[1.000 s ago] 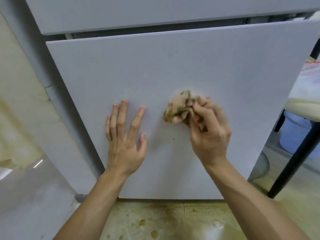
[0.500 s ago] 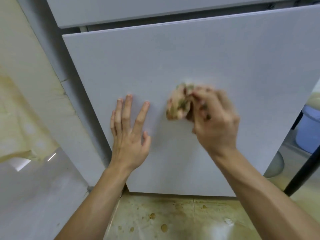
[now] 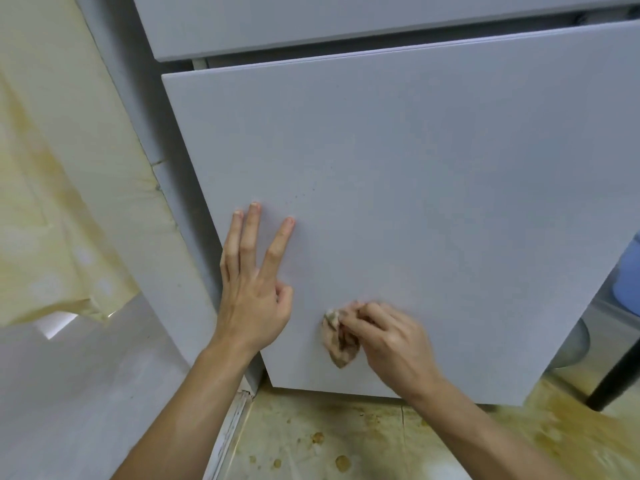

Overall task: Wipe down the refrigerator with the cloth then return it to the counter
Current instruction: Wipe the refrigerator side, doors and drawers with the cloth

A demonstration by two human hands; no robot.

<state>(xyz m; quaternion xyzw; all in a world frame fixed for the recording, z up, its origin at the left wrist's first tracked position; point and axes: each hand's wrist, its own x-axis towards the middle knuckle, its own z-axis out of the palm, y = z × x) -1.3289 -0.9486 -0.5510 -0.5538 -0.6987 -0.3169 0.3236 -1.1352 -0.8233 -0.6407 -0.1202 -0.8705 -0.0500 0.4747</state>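
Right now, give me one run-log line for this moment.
step: wipe | right hand: grips cloth, low on refrigerator door | left hand: fingers straight, on door

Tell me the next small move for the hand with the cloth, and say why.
Probably sweep the cloth up and slightly left across the refrigerator door. The right hand grips it bunched, low near the door's bottom edge, while small dark specks show higher up, just above the left hand, which rests flat on the door.
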